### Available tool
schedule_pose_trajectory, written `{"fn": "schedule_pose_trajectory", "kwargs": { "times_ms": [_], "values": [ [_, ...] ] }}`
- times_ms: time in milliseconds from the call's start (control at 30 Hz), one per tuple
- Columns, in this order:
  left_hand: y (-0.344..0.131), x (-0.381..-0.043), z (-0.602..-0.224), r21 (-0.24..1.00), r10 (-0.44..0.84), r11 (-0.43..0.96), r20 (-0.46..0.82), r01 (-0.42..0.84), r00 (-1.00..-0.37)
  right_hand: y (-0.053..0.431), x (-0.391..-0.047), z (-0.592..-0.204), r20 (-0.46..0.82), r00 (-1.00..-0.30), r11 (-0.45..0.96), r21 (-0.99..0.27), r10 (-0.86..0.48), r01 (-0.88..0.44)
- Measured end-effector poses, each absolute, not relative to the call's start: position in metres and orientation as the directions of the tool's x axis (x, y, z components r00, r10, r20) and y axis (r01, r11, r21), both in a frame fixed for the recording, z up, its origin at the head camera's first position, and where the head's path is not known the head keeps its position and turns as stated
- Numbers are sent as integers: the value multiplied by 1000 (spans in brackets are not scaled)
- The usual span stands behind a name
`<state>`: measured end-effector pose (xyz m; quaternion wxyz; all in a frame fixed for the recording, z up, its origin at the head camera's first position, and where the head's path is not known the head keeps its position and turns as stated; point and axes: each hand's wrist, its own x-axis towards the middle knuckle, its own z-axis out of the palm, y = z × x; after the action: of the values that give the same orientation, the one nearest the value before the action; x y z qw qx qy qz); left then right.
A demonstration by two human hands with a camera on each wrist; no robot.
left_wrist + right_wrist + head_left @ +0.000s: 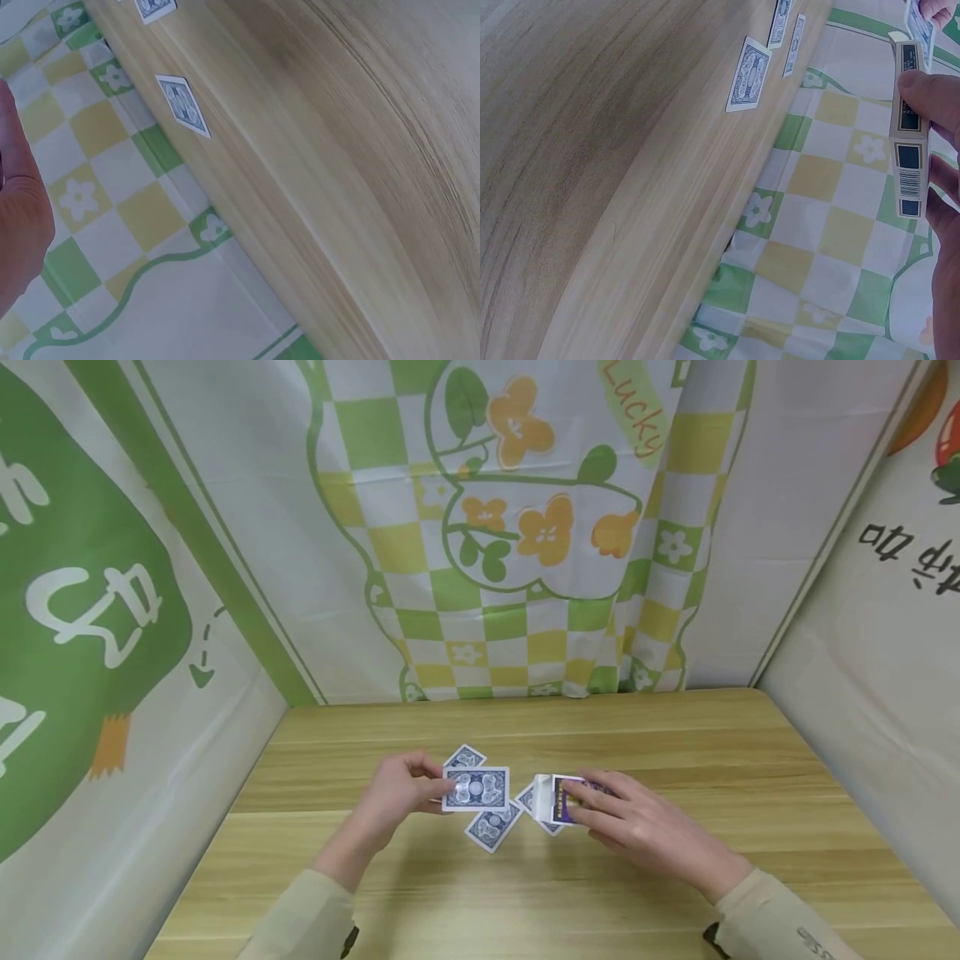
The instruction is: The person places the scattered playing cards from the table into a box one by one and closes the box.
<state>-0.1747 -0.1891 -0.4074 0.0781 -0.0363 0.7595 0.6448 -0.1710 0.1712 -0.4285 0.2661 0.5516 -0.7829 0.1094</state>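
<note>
We see partly hidden blue-white paper cards (492, 829), left hand (397, 792) pinching another card (477, 789), right hand (639, 814) gripping a purple-white cardboard box (558, 806).

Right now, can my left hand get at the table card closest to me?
Probably yes: the closest card lies near the left hand and is mostly visible in the head view. But that hand already holds another card, so it may need to set that down first.
</note>
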Motion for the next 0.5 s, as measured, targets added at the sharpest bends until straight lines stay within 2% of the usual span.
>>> {"fn": "schedule_pose_trajectory", "kwargs": {
  "times_ms": [500],
  "values": [
    [-166, -174, -411, 990, 88, -1, -142, -142, -986, 171, -170, -429, 539, -245, 368, 131, -806, -921]
  ]
}}
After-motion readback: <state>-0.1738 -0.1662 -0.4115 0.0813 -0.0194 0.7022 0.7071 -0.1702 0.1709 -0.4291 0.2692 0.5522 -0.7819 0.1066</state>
